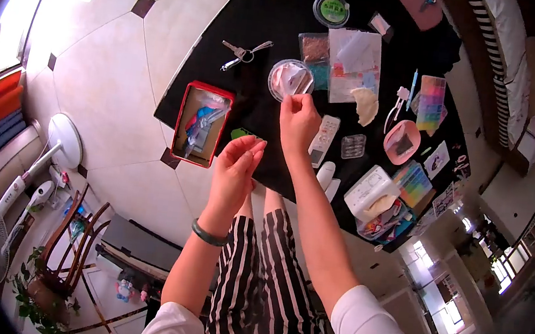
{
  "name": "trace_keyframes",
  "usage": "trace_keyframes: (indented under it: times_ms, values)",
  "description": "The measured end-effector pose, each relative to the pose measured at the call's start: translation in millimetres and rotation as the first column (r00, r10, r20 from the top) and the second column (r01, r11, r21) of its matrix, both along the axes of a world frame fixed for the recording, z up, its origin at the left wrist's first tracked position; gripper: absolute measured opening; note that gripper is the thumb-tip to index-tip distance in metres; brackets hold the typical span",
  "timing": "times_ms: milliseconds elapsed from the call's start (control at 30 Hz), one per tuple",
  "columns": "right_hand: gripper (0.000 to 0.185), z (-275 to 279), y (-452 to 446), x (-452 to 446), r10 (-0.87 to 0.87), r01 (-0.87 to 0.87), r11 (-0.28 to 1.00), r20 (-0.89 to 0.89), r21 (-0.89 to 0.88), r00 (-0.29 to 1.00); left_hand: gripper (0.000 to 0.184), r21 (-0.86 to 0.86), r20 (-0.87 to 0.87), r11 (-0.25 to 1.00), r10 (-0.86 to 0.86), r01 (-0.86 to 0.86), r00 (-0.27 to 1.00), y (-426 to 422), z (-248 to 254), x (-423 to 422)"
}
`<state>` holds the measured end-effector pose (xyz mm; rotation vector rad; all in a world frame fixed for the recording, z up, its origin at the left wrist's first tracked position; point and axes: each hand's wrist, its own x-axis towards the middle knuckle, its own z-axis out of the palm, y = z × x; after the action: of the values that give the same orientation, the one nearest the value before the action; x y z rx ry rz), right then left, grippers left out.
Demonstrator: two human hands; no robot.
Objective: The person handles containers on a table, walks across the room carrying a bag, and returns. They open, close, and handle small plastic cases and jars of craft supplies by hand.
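Note:
My left hand (237, 163) is raised over the table's near edge, thumb and fingers pinched together; whatever is between them is too small to make out. Just behind it lies a green piece (239, 133), partly covered by the hand. My right hand (299, 122) is also closed in a pinch, at the near rim of a round clear tub (290, 80) with pale wrappings inside. What its fingertips hold, if anything, cannot be seen. Left of my left hand stands a red-rimmed box (204, 123) containing plastic bags and blue and pink bits.
Keys (246, 54) lie at the back left of the black table. Beyond the tub are papers (353, 64) and a green-lidded round container (331, 10). To the right are a white remote (324, 140), a pink dish (401, 142) and a white box (372, 192).

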<state>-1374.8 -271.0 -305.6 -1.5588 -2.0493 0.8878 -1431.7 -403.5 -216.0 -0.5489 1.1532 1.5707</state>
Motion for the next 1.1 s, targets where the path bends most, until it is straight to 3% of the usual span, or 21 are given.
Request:
trace_keyframes:
  times_ms: [167,300,567,667,767,1000,1100]
  values:
    - [0.024,-5.8,-1.7,-1.4,-0.024,0.030,0.998,0.124,-0.047,0.992,0.021,0.005,-0.091,1.000,-0.009,0.009,0.996,11.0,-1.1,-0.8]
    - [0.025,6.8,-2.0,14.6,-0.052,0.046,0.989,-0.040,-0.138,0.998,0.019,0.006,-0.096,1.000,0.006,-0.005,0.995,24.4,-3.5,-3.6]
    - [0.013,13.4,30.6,33.3,-0.051,0.046,0.978,-0.023,-0.203,0.998,0.016,-0.011,-0.185,1.000,-0.019,0.017,0.983,42.7,-17.0,-9.2]
    - [0.015,4.4,41.2,28.3,0.056,-0.046,0.992,0.091,-0.115,0.994,0.016,-0.005,-0.191,1.000,-0.007,0.006,0.982,40.2,-23.4,-7.2]
    - [0.019,8.7,45.5,19.6,0.031,0.003,0.981,0.175,-0.192,0.984,0.018,-0.014,-0.208,1.000,-0.023,0.021,0.978,37.0,-27.2,-4.7]
    - [0.022,2.9,38.6,29.3,-0.009,0.023,0.978,0.067,-0.208,0.998,0.021,-0.012,-0.221,0.998,-0.056,0.055,0.974,28.8,-30.5,-1.3]
    - [0.020,-0.8,13.6,62.4,-0.049,0.080,0.944,0.103,-0.321,0.993,0.021,-0.040,-0.218,0.996,-0.088,0.081,0.972,20.8,-30.5,4.9]
